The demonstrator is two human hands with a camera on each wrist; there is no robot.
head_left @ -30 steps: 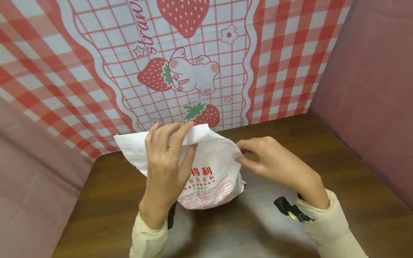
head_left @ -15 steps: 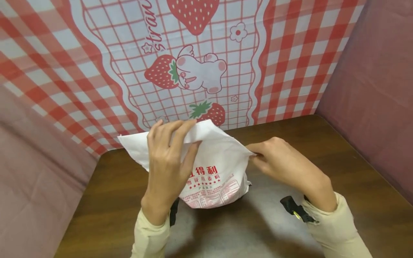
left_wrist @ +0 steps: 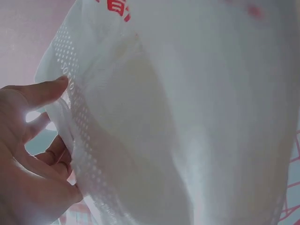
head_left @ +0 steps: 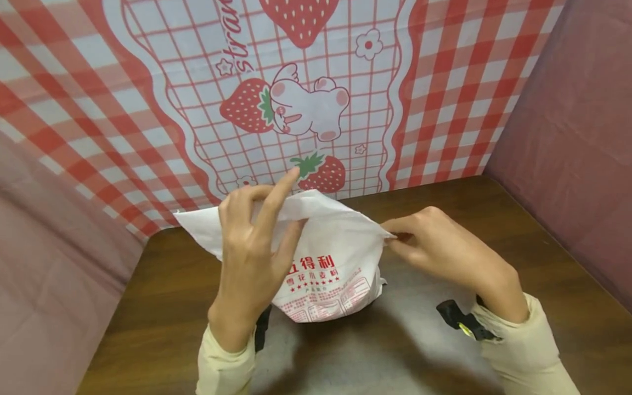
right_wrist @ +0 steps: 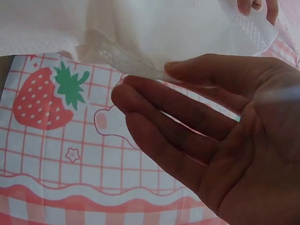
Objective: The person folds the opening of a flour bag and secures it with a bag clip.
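Observation:
A white flour bag [head_left: 340, 236] with red lettering sits upright on the table, its mouth toward the top. My left hand [head_left: 249, 247] grips the mouth's edge on the left side, thumb on the near face and the index finger lifted off. In the left wrist view, the thumb [left_wrist: 47, 92] presses the dotted seam while other fingers curl behind it. At the opposite end, my right hand [head_left: 444, 249] pinches the bag's right top corner between thumb and index finger. The right wrist view shows the remaining fingers [right_wrist: 159, 136] extended below the edge. The bag's contents are hidden.
The brown wooden table [head_left: 163, 296] carries a pale, shiny area [head_left: 355, 356] in front of the bag. A red-and-white strawberry cloth [head_left: 316, 104] hangs behind, with pink cloth [head_left: 568, 126] at both sides. Black straps [head_left: 464, 321] sit at the wrists.
My right hand has shifted right and drawn the bag's top corner out to a point. The left index finger has risen off the bag's edge. The head view has shifted slightly.

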